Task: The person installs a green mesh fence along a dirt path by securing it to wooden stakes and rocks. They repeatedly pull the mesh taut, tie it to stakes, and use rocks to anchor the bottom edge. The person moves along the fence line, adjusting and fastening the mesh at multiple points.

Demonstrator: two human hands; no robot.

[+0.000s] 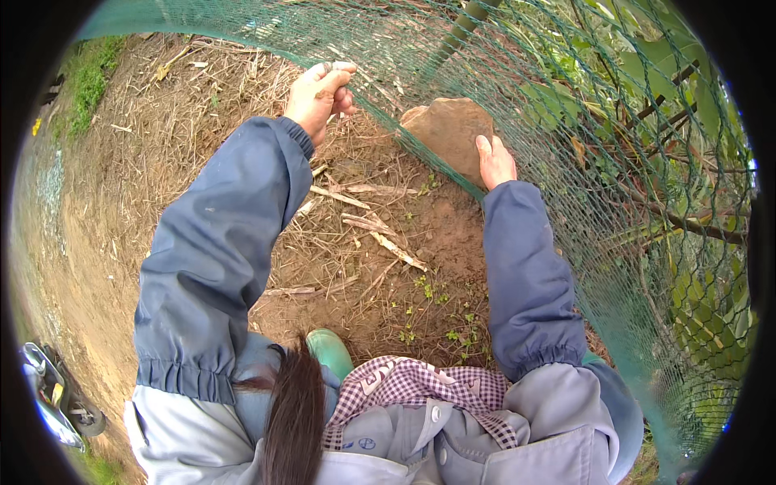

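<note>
A person's two bare hands, well apart, work at green netting that sweeps from the upper left of the frame across the top and down the right side. Near the top centre, the left hand is curled closed on the netting's edge. Right of centre in the upper half, the right hand touches the right edge of a flat brown stone, thumb on its face; whether the fingers wrap underneath cannot be seen. The netting's edge runs along the stone's lower left side. Both forearms wear navy sleeve covers. A pole slants at the top, and leafy plants fill the right side. Dry stalks litter brown soil mid-frame. Below are a green boot and checked cloth; a wheel shows lower left.
</note>
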